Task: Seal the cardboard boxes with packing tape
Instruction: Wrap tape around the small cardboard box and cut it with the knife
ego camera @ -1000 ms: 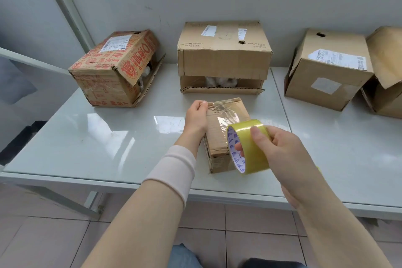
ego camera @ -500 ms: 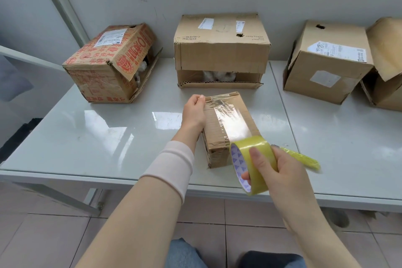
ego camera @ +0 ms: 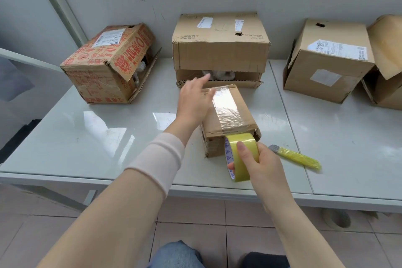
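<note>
A small brown cardboard box point(ego camera: 243, 113) lies in the middle of the table, a strip of clear tape point(ego camera: 226, 109) running along its top. My right hand point(ego camera: 261, 165) grips a yellow roll of packing tape point(ego camera: 241, 154) at the box's near end, with the tape still joined to the box. Over the far left corner of the box my left hand point(ego camera: 193, 102) hovers with its fingers straight.
A yellow utility knife point(ego camera: 298, 156) lies right of the roll. At the back stand a red-printed box point(ego camera: 108, 65), a large brown box point(ego camera: 219, 48) with an open front, and two more boxes point(ego camera: 326, 61) on the right. The grey table point(ego camera: 97, 137) ends at a near edge.
My right hand has pulled the roll toward me, down past the box's near end, laying tape along the top. My left hand has lifted off the box's far end and opened.
</note>
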{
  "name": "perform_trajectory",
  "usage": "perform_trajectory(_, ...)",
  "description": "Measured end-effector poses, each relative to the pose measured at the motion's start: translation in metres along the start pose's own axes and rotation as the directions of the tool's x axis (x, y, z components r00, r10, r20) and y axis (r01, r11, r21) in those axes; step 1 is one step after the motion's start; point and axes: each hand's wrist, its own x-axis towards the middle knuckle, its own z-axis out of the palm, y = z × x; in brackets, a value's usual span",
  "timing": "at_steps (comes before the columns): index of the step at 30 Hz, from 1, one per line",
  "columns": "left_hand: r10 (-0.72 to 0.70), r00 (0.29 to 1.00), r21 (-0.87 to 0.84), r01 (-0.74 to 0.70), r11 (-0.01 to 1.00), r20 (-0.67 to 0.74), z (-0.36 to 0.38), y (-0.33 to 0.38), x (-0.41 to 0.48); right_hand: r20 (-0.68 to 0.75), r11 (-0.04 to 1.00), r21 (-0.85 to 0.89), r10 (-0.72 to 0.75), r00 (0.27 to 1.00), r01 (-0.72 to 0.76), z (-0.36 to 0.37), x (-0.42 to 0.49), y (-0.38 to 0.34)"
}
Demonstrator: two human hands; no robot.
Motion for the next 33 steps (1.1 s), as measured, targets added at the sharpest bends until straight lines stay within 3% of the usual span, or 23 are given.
perform_trajectory(2,0.227,0.947,0.129,-0.26,0.957,0.228,-0.004,0.007,-0.006,0.031,1.0,0.001,-0.003,1.0,0.003,0.004,0.011,-0.002)
perform_trajectory(4,0.253,0.871,0.212,-0.365,0.906,0.42,-0.002,0.005,-0.01,0.079,1.0,0.014,0.004,0.997,-0.005,0.008,0.019,-0.005)
perform_trajectory(9,0.223,0.896,0.23,-0.327,0.917,0.384,-0.001,-0.003,-0.001,0.094,1.0,0.003,0.017,0.995,-0.018,0.01,0.023,-0.007)
perform_trajectory(14,0.252,0.891,0.225,-0.352,0.908,0.377,0.001,-0.004,-0.002,0.103,0.981,-0.115,0.17,0.98,-0.158,0.007,0.015,-0.004)
perform_trajectory(17,0.262,0.891,0.194,-0.351,0.916,0.371,0.0,-0.004,-0.003,0.118,0.968,-0.097,0.242,0.963,-0.231,0.01,0.019,-0.009)
perform_trajectory(18,0.298,0.906,0.157,-0.355,0.922,0.301,0.0,-0.004,-0.008,0.126,0.968,-0.076,0.248,0.961,-0.24,0.012,0.018,-0.01)
perform_trajectory(19,0.347,0.929,0.123,-0.362,0.924,0.128,0.002,-0.003,-0.015,0.135,0.967,-0.059,0.253,0.958,-0.247,0.013,0.017,-0.011)
perform_trajectory(20,0.347,0.929,0.087,-0.338,0.937,-0.13,0.002,-0.002,-0.026,0.143,0.966,-0.047,0.26,0.955,-0.256,0.015,0.015,-0.011)
perform_trajectory(21,0.265,0.886,0.029,-0.275,0.961,-0.381,0.002,0.0,-0.04,0.151,0.964,-0.046,0.265,0.952,-0.261,0.014,0.014,-0.012)
perform_trajectory(22,0.1,0.848,-0.089,-0.17,0.981,-0.52,0.001,0.003,-0.058,0.161,0.963,-0.057,0.269,0.95,-0.264,0.013,0.014,-0.012)
perform_trajectory(23,-0.095,0.854,-0.241,-0.037,0.97,-0.511,0.0,0.007,-0.076,0.172,0.96,-0.072,0.278,0.945,-0.269,0.011,0.014,-0.014)
perform_trajectory(25,-0.409,0.902,-0.47,0.302,0.83,-0.143,0.006,0.006,-0.098,0.196,0.956,-0.079,0.291,0.936,-0.281,0.009,0.016,-0.017)
perform_trajectory(27,-0.467,0.867,-0.513,0.484,0.709,0.173,0.012,0.002,-0.104,0.214,0.951,-0.061,0.309,0.927,-0.303,0.008,0.016,-0.018)
perform_trajectory(31,-0.448,0.833,-0.521,0.553,0.65,0.325,0.019,0.007,-0.094,0.246,0.939,-0.132,0.343,0.907,-0.319,0.003,0.017,-0.015)
perform_trajectory(33,-0.432,0.826,-0.504,0.564,0.654,0.362,0.022,0.006,-0.093,0.144,0.958,-0.194,0.239,0.96,-0.209,-0.015,0.023,-0.007)
